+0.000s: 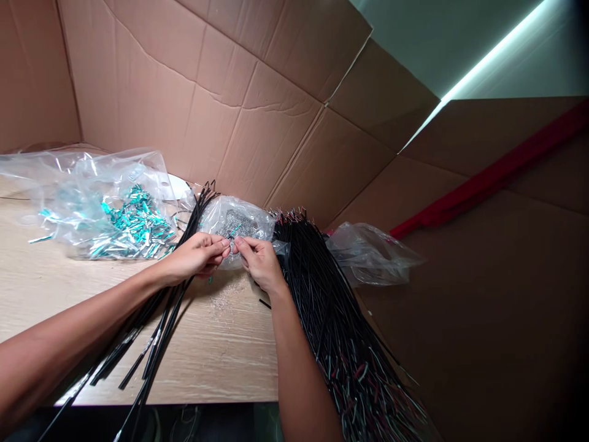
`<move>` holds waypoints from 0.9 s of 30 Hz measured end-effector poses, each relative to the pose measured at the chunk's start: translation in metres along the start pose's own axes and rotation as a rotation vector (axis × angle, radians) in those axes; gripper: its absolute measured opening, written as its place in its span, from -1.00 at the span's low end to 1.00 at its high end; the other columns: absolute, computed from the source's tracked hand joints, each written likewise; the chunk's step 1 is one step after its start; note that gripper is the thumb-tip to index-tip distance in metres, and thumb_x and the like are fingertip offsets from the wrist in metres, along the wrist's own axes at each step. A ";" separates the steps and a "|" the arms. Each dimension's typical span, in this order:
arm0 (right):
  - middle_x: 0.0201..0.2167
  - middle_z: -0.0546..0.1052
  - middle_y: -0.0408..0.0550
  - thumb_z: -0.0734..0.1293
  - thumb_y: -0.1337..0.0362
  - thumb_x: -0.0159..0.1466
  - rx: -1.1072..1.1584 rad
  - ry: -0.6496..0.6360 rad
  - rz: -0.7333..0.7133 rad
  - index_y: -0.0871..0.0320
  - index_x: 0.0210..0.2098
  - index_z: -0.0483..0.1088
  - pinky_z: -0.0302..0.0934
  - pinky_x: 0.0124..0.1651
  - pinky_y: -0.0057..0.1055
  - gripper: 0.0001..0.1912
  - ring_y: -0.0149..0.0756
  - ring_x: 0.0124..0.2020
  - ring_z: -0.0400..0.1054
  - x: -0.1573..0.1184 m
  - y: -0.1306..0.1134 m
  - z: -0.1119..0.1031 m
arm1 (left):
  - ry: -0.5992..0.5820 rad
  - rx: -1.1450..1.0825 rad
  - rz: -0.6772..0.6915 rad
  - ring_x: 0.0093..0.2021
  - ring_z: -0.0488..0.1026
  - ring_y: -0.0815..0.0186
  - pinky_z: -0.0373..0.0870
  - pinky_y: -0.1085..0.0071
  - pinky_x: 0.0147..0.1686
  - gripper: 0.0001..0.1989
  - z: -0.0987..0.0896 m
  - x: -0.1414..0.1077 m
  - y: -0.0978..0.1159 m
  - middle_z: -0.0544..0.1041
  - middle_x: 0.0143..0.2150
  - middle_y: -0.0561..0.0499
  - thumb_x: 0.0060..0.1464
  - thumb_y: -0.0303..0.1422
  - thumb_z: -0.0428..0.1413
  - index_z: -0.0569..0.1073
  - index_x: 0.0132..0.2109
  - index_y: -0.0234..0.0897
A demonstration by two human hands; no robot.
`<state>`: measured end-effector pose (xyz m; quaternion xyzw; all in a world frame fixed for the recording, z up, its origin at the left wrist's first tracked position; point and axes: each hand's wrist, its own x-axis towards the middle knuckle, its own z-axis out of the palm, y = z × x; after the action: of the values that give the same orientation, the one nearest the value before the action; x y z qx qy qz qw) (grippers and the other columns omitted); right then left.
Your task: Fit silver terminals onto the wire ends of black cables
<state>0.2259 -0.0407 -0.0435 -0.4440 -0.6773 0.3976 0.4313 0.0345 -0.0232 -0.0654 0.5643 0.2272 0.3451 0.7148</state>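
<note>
My left hand (205, 255) and my right hand (255, 258) meet fingertip to fingertip above the table. Both are pinched closed; a thin green piece (236, 230) sticks up between them, and what else the fingertips hold is too small to make out. Right behind them lies a clear bag (243, 215) full of small silvery parts. Under my left hand and forearm runs a loose group of black cables (161, 325). Beside my right forearm lies a thick bundle of black cables (317, 288) with red and light wire ends.
Clear plastic bags with green and silver strips (138, 221) lie on the wooden table (230, 362) at the left. Another clear bag (372, 252) is right of the bundle. Cardboard walls (193, 92) stand behind, and a red strip (488, 175) crosses at the right.
</note>
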 end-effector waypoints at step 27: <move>-0.69 0.04 -0.35 0.35 -0.16 0.31 0.179 -0.048 0.077 0.15 -0.42 0.40 -0.26 -0.57 -0.43 -0.52 -0.52 -0.67 -0.15 0.000 0.000 -0.002 | -0.052 -0.323 -0.042 -0.75 -0.19 0.59 -0.15 0.61 -0.79 -0.78 0.005 -0.003 0.010 0.14 -0.59 0.23 0.24 -0.27 0.14 0.35 -0.31 -0.31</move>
<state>0.2282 -0.0400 -0.0429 -0.4198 -0.6317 0.4833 0.4373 0.0338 -0.0278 -0.0544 0.4459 0.1619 0.3474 0.8089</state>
